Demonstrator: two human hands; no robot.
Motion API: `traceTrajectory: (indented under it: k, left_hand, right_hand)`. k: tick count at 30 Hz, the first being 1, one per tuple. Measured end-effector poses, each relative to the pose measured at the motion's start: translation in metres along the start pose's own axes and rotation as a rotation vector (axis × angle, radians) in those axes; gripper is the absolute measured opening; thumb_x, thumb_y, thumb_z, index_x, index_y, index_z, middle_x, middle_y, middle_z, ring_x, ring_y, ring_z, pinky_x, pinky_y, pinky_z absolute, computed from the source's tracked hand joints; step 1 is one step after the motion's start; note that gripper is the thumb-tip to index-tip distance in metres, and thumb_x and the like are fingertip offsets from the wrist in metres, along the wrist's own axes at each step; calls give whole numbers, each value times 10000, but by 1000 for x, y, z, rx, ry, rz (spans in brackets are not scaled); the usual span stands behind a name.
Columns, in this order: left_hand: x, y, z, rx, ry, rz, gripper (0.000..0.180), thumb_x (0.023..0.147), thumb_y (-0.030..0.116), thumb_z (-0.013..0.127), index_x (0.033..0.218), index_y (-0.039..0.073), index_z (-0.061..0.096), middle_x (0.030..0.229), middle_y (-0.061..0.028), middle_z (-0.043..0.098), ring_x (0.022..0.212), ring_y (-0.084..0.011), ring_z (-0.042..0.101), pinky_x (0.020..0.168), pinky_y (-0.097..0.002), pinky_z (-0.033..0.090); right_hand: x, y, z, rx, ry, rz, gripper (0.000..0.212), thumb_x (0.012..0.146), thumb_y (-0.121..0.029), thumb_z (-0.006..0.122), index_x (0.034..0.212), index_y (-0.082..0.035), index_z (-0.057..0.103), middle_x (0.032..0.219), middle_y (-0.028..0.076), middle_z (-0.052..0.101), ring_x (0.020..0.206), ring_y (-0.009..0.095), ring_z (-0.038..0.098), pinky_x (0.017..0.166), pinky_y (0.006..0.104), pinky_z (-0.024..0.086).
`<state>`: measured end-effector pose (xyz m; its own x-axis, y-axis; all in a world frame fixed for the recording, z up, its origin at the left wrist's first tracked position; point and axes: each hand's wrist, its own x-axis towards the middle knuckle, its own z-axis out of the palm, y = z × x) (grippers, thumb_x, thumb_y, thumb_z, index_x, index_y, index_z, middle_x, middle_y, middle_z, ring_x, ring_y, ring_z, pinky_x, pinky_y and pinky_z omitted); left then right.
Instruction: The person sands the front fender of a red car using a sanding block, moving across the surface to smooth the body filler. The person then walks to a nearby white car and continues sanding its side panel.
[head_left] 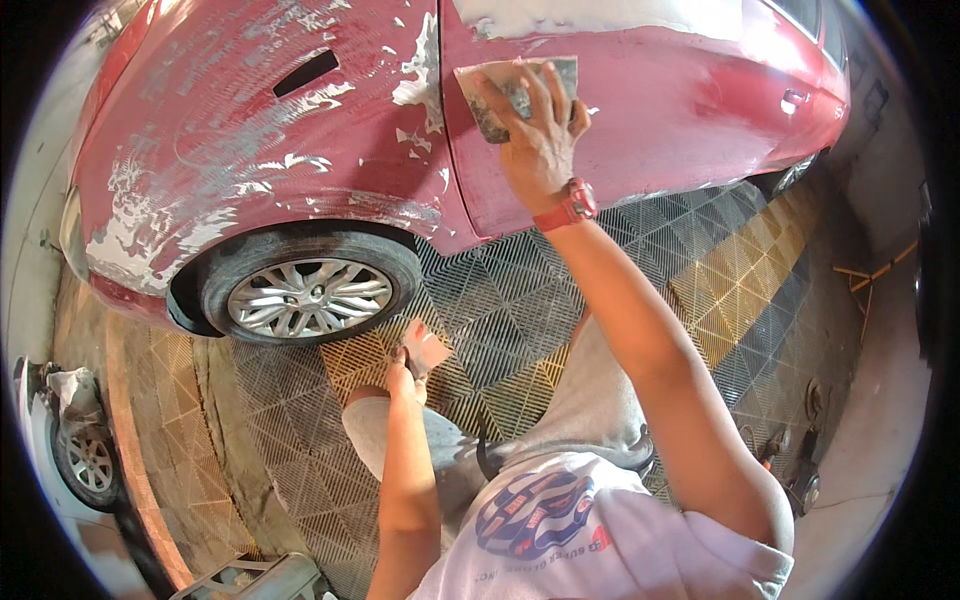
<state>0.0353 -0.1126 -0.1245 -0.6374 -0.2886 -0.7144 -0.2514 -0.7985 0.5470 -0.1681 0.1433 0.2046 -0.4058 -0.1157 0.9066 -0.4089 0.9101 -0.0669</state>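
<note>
My right hand [540, 130], a red watch on its wrist, reaches up to the side of a red car. Its fingers spread over a flat, grey-stained putty spreader [482, 108], which it presses to the front door [650, 120] near the door seam. Low in front of my knee, my left hand [402, 380] grips a small flat plate [428, 348] smeared with pale putty and a red streak. The front fender [240, 130] has sanded, dull paint with whitish filler patches and a dark slot. A broad whitish filler area [600, 15] covers the upper door.
Below the fender is the front wheel [310, 295] with a silver rim. Interlocking grid floor tiles [520, 290] in grey and yellow lie under me. A second wheel [88, 460] shows at the left, a yellow stand [868, 280] and tools [800, 480] at the right.
</note>
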Motion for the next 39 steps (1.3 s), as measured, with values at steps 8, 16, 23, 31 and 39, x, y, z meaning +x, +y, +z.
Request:
traceTrajectory:
  k: [8, 16, 23, 31, 39]
  left_hand:
    - [6, 0, -6, 23, -5, 24, 375, 1128, 337, 566, 1428, 116, 601, 1395, -42, 680, 1169, -219, 662, 906, -412, 503]
    - [-2, 3, 4, 8, -26, 15, 380, 1110, 329, 607, 1421, 112, 589, 1376, -52, 684, 1201, -230, 661, 938, -405, 515]
    - [9, -1, -7, 10, -2, 22, 420, 1110, 345, 604, 1448, 97, 573, 1393, -53, 678, 1210, -232, 661, 957, -402, 519]
    - [-5, 8, 12, 96, 5, -16, 438, 1105, 329, 608, 1469, 88, 575, 1447, -51, 643, 1290, -237, 618, 1024, -397, 481]
    - [12, -3, 3, 53, -36, 11, 482, 1110, 323, 599, 1517, 86, 494, 1478, -77, 622, 1303, -274, 640, 1023, -459, 530]
  right_hand:
    - [-42, -5, -20, 82, -143, 102, 860, 758, 76, 609, 1483, -385, 646, 1547, 32, 528, 1544, 276, 398, 1163, 634, 235]
    - [-14, 12, -22, 29, -198, 3, 814, 771, 76, 597, 1467, -342, 662, 1541, 73, 534, 1548, 294, 400, 1163, 667, 234]
    - [12, -6, -36, 61, -148, 35, 822, 770, 73, 607, 1466, -361, 659, 1550, 80, 522, 1544, 285, 398, 1150, 654, 241]
    - [-8, -2, -28, -23, -209, -25, 896, 727, 125, 580, 1473, -366, 661, 1538, 24, 530, 1542, 258, 414, 1177, 560, 232]
    - [27, -3, -25, 32, -81, -22, 838, 744, 106, 621, 1437, -363, 686, 1527, 44, 536, 1531, 275, 415, 1161, 639, 233]
